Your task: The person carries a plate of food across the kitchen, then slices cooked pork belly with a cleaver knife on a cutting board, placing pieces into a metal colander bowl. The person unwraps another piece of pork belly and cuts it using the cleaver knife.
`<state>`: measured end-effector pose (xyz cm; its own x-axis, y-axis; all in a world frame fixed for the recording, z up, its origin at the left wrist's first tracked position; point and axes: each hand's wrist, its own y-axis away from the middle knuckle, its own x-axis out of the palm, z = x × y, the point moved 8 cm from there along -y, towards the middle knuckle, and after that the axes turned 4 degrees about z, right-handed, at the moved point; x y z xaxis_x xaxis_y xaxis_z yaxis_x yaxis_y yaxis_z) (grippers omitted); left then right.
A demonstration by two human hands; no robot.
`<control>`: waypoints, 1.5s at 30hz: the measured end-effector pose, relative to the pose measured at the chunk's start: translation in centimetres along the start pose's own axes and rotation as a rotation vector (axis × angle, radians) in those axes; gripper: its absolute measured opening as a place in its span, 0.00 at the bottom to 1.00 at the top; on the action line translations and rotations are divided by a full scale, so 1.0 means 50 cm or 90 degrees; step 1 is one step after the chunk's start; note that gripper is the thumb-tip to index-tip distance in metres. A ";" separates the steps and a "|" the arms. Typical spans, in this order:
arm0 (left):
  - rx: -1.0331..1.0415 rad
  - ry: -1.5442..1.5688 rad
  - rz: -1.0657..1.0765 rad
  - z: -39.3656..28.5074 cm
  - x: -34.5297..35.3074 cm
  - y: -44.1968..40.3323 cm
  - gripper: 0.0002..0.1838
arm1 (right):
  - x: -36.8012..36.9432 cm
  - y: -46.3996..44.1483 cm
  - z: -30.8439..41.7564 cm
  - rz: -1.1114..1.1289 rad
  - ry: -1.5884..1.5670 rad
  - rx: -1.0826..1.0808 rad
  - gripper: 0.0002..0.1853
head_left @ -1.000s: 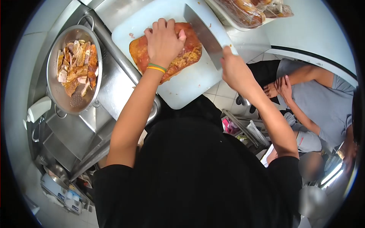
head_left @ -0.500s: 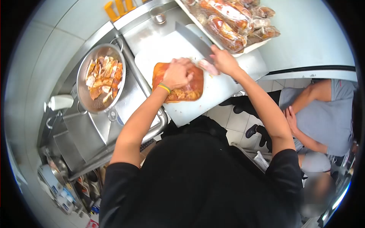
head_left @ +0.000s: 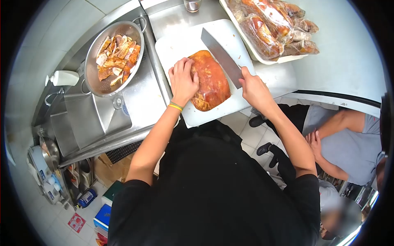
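A reddish-brown slab of meat (head_left: 210, 80) lies on the white cutting board (head_left: 203, 119). My left hand (head_left: 184, 80) rests against the slab's left edge, fingers apart, with yellow and green bands at the wrist. To the right of the meat, my right hand (head_left: 255, 90) is wrapped round the handle of a cleaver (head_left: 221, 57). The wide blade points up and left over the board, beside the slab's upper right edge.
A steel colander (head_left: 92, 67) of cut meat pieces stands left, over the sink area (head_left: 84, 121). At the upper right is a white tray (head_left: 250, 51) of wrapped meat (head_left: 266, 30). A metal cup (head_left: 192, 5) stands at the top. Another person (head_left: 349, 143) is at the right.
The slab has turned on the board. My left hand has moved from on top of it to its left edge. A pale piece seen near the cleaver is no longer visible.
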<state>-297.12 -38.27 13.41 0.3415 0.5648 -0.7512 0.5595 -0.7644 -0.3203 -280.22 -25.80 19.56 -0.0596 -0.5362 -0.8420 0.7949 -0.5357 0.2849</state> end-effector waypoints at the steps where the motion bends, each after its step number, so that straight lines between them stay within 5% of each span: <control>1: -0.027 -0.022 0.049 0.001 0.012 -0.016 0.23 | 0.000 -0.005 0.000 0.006 0.014 0.014 0.19; 8: -0.104 -0.180 0.167 -0.006 0.089 -0.071 0.27 | 0.018 -0.026 -0.008 0.038 0.021 0.046 0.19; 11: -0.081 -0.196 0.147 -0.007 0.083 -0.073 0.28 | 0.032 -0.038 -0.002 -0.036 -0.005 -0.060 0.14; 16: -0.084 -0.209 0.164 -0.004 0.092 -0.074 0.26 | 0.058 -0.036 -0.037 0.044 -0.057 0.037 0.16; 26: -0.065 -0.244 0.182 -0.010 0.097 -0.073 0.31 | 0.089 -0.140 -0.051 0.051 -0.098 0.055 0.16; 27: -0.066 -0.246 0.175 -0.013 0.097 -0.071 0.30 | 0.070 -0.107 -0.034 -0.016 -0.073 -0.031 0.15; 32: -0.096 -0.224 0.188 -0.004 0.097 -0.073 0.29 | 0.071 -0.044 -0.056 0.135 -0.064 0.087 0.15; 39: -0.089 -0.191 0.174 0.001 0.093 -0.075 0.30 | 0.013 -0.083 -0.007 0.142 -0.089 0.004 0.15; 45: -0.121 -0.157 0.183 0.015 0.089 -0.078 0.31 | 0.025 -0.088 -0.018 0.173 -0.028 0.068 0.14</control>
<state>-298.37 -33.00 10.87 0.3264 0.2283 -0.9172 0.6046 -0.7963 0.0170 -283.25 -23.55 16.84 0.1187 -0.6962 -0.7080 0.7175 -0.4328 0.5458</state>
